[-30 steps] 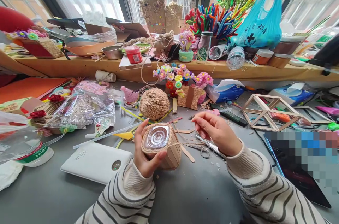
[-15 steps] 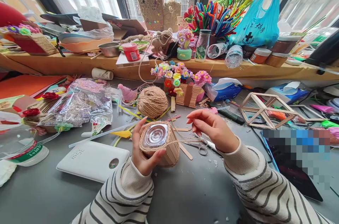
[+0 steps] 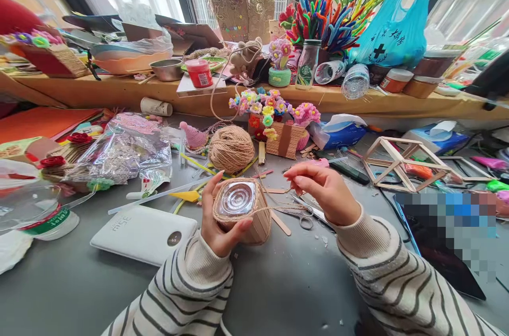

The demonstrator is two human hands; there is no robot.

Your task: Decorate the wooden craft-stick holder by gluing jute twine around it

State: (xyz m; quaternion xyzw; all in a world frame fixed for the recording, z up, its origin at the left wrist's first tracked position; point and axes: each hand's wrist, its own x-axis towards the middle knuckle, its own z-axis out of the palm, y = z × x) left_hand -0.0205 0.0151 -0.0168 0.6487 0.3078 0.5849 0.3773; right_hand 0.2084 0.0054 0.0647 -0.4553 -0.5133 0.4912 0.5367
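Note:
My left hand (image 3: pixel 218 224) is wrapped round a small container (image 3: pixel 260 224), tilted with its clear, ringed plastic base facing me. Flat wooden sticks cover its sides, and jute twine (image 3: pixel 274 211) runs round its edge and stretches off to the right. My right hand (image 3: pixel 324 190) is raised to the right of the container, thumb and fingers pinched together on a thin strand of the twine; the fingertips partly hide it. Behind the container lies a ball of twine (image 3: pixel 231 148). Scissors (image 3: pixel 305 219) and a loose wooden stick (image 3: pixel 281 223) lie on the table below my right hand.
A white power bank (image 3: pixel 143 235) lies left of my left arm, and a tablet (image 3: pixel 437 246) lies at the right. Wooden stick frames (image 3: pixel 405 164), a tissue pack (image 3: pixel 340 132) and crochet-like flowers (image 3: pixel 266 105) stand behind. A cluttered shelf (image 3: pixel 191 105) runs along the windows.
The view has shifted slightly. My left hand keeps hold of the container, while my right hand's fingertips have drawn a little closer together and lower.

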